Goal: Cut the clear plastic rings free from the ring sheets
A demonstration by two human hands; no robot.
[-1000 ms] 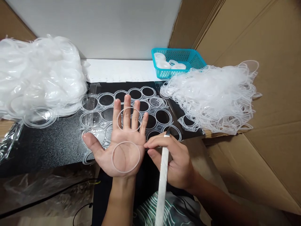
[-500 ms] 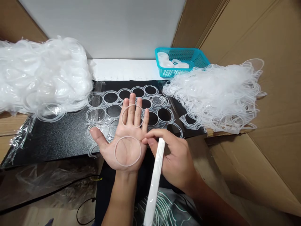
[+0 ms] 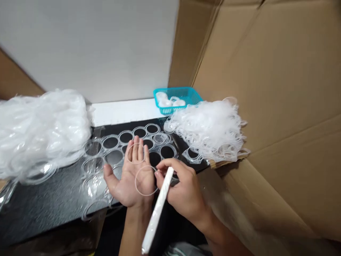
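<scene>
Left hand (image 3: 129,179) held palm up over the near edge of the bench (image 3: 48,202), fingers (image 3: 137,147) straight and close together, thumb splayed out to the left; clear ring (image 3: 146,180) lying flat on the palm, a second ring (image 3: 135,153) resting across the fingers, both loose, nothing gripping them; right hand (image 3: 183,192) pressed in just beside the palm on its right, thumb and forefinger pinching the top of a white stick (image 3: 157,211), fingertips touching the edge of the palm ring; stick slanting down and toward the person, low end blurred.

Under the left hand, punched sheet (image 3: 125,142) spread on the black bench, rows of round holes running toward the far edge, some still filled with clear discs, hard to count; nearest holes at the front edge smeared by motion; big heap of clear film (image 3: 39,131) piled on the left end of the bench, spilling onto the sheet's left side; tangle of rings (image 3: 209,131) heaped at the right end, hanging over the right edge onto cardboard (image 3: 266,106); teal basket (image 3: 177,97) at the far right corner, just behind the tangle, a few white pieces inside; white strip (image 3: 122,111) along the far edge, white wall (image 3: 93,46) behind it; cardboard rising on the right and closing in that whole side.
</scene>
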